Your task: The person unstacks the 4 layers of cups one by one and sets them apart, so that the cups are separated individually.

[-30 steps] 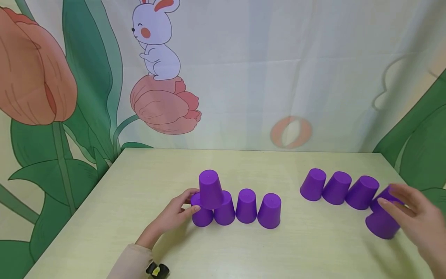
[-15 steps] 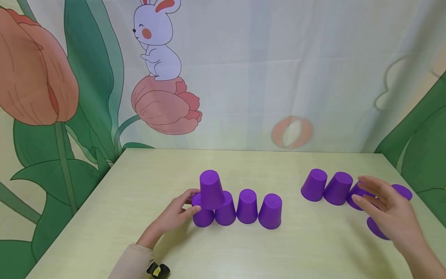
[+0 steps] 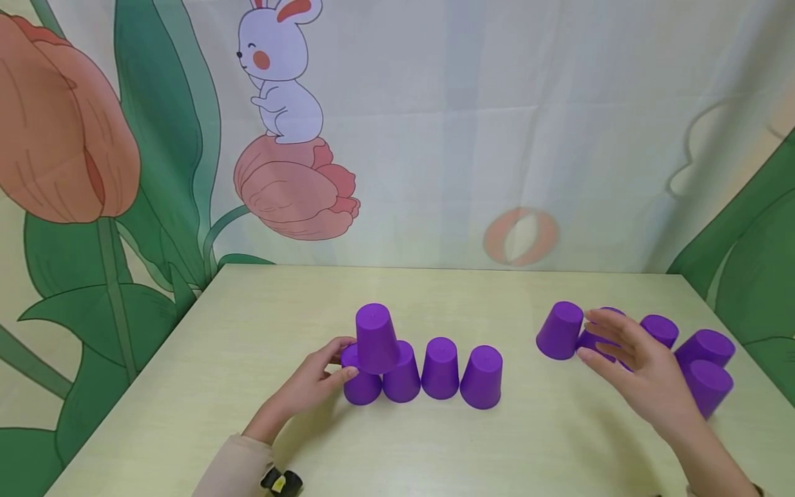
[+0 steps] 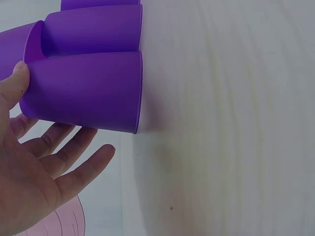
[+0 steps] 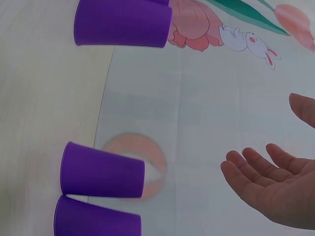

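In the head view, my left hand [image 3: 315, 382] holds the leftmost upside-down purple cup [image 3: 362, 392], thumb in front and fingers behind. The left wrist view shows the thumb on that cup [image 4: 83, 91] near its base, the other fingers behind and below it. Another purple cup [image 3: 375, 338] stands upside down across this cup and its neighbour [image 3: 401, 373]. My right hand [image 3: 649, 376] hovers before the right-hand cups with nothing in it, fingers spread and slightly bent. It partly hides a purple cup [image 3: 596, 338] behind it.
Two more cups [image 3: 441, 368] [image 3: 481, 377] continue the left row. To the right stand several upside-down cups, from one [image 3: 560, 331] at the row's left end to one [image 3: 708, 386] in front. A pale table [image 3: 435, 455] meets a printed curtain [image 3: 422, 138] behind.
My right hand has moved left along the right-hand cups, from the rightmost ones to the second from the left, uncovering those behind it. My left hand and the left cups stay put.
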